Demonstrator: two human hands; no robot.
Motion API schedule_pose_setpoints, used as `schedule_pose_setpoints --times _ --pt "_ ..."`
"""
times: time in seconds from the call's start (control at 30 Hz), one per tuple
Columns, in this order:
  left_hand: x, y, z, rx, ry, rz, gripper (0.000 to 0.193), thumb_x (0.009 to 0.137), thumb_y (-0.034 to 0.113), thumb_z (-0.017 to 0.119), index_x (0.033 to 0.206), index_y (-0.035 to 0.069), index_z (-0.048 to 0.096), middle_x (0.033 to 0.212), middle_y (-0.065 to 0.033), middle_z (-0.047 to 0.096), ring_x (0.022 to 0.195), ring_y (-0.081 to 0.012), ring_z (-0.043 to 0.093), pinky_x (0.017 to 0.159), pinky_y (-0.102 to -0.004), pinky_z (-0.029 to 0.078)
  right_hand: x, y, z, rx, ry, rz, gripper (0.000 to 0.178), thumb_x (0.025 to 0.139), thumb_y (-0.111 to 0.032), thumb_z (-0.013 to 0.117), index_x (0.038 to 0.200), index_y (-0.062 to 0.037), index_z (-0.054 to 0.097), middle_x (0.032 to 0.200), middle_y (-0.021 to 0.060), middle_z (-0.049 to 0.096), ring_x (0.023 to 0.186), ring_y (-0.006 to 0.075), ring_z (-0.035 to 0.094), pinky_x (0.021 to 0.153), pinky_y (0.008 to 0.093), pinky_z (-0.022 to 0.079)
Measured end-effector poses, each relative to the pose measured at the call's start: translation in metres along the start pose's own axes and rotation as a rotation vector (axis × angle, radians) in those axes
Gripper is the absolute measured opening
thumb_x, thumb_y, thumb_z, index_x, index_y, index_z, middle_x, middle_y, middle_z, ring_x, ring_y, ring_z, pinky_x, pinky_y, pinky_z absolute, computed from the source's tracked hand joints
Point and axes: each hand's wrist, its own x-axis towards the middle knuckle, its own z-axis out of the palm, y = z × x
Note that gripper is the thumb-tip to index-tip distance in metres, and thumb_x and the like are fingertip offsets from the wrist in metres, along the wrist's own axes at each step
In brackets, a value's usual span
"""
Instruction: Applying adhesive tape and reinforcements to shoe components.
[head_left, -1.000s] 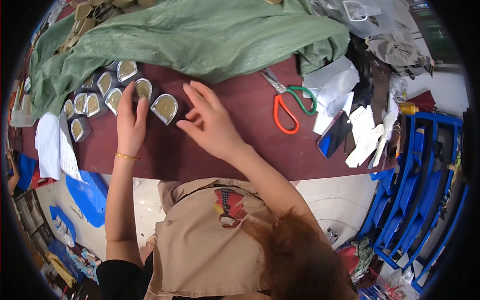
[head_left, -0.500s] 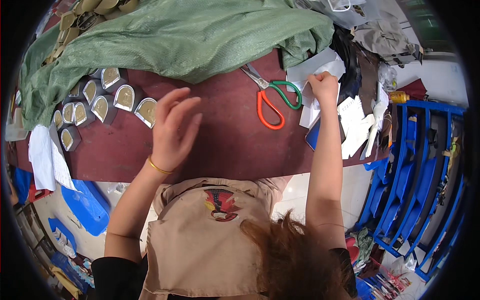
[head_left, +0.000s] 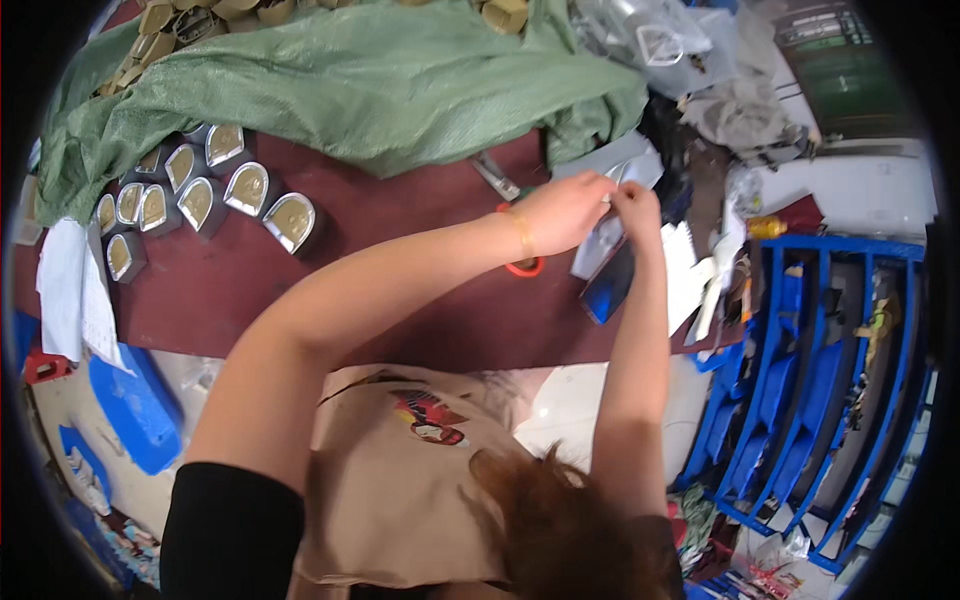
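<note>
My left hand (head_left: 562, 216) reaches across the table to the right, its fingers pinched and meeting those of my right hand (head_left: 638, 210). A tiny pale bit shows between the fingertips, too small to name. Both hands are closed over white and grey sheets (head_left: 598, 156). Under my left hand lies a pair of scissors (head_left: 494, 178); its blades and part of a red handle show, while the hand hides the rest. A flat dark-blue thing (head_left: 608, 287) lies just below the hands.
Several grey D-shaped pieces with tan faces (head_left: 293, 221) stand on the left of the dark red table (head_left: 420, 310). A green woven sack (head_left: 390, 105) spreads along the back. White paper scraps (head_left: 688, 275) lie on the right, beside a blue rack (head_left: 800, 370).
My left hand, open over the table before, has swung right over the scissors and joined my right hand. The flat dark-blue thing shows more and sits at a slant.
</note>
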Motion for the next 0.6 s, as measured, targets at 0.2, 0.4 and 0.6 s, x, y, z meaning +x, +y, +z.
schedule_pose_setpoints --times 0.2,0.4,0.6 --pt "0.055 -0.058 0.086 0.477 -0.144 0.005 0.045 0.087 0.03 0.06 0.123 0.004 0.051 0.101 -0.0176 0.059 0.095 -0.0328 0.06 0.09 -0.0429 0.045 -0.046 0.048 -0.131 1.877 0.076 0.195 0.029 0.074 -0.005 0.052 0.101 0.0037 0.052 0.081 0.0086 0.053 0.061 0.0149 0.046 0.053 0.0255 0.039" --pt "0.091 -0.035 0.034 0.261 -0.477 -0.123 0.089 0.074 0.056 0.067 0.143 0.011 0.032 0.146 -0.0177 0.032 0.131 -0.0351 0.036 0.104 -0.049 0.032 -0.093 -0.039 -0.202 1.466 0.097 0.077 0.031 0.076 -0.009 0.049 0.103 0.006 0.055 0.084 0.0129 0.061 0.073 0.019 0.062 0.066 0.0283 0.052" --pt "0.001 0.038 -0.027 -0.087 -0.132 0.206 0.094 0.07 0.018 0.076 0.148 0.011 0.025 0.144 -0.017 0.038 0.137 -0.0306 0.033 0.109 -0.0491 0.026 -0.104 -0.094 -0.083 1.123 -0.435 0.167 0.013 0.082 -0.009 0.055 0.091 -0.0015 0.06 0.088 0.0086 0.065 0.077 0.0123 0.061 0.07 0.0236 0.049"
